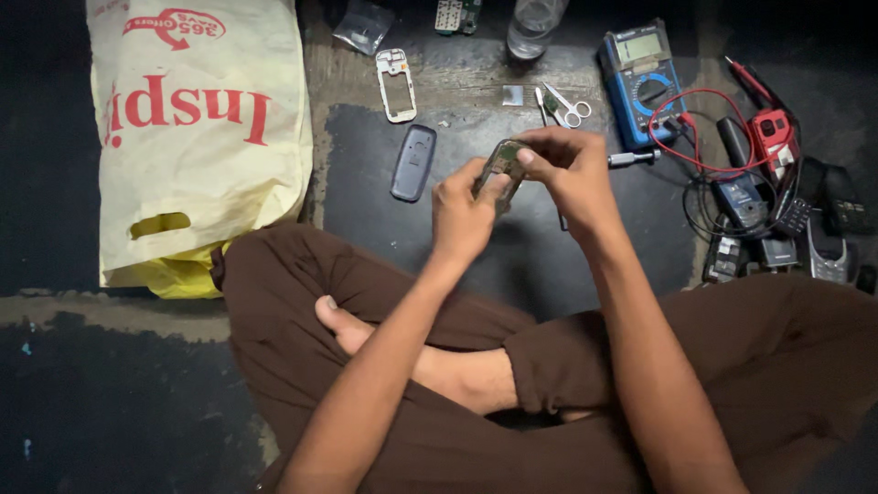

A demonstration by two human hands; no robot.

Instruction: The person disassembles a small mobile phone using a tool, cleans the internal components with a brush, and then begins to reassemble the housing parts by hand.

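I see a cream plastic carrier bag with red print [197, 137] lying far left on the dark floor, then a grey oval phone back cover [413, 163]. At centre, my left hand [465, 215] and right hand [569, 169] both pinch a small greenish phone circuit frame [502, 165], held above the floor. Right of them sits a blue digital multimeter [640, 78].

Dim, warm light falls from twelve o'clock, brightest on the plastic bag [197, 137] at ten. Corners sink into black shadow; fine detail is soft and slightly smeared throughout.
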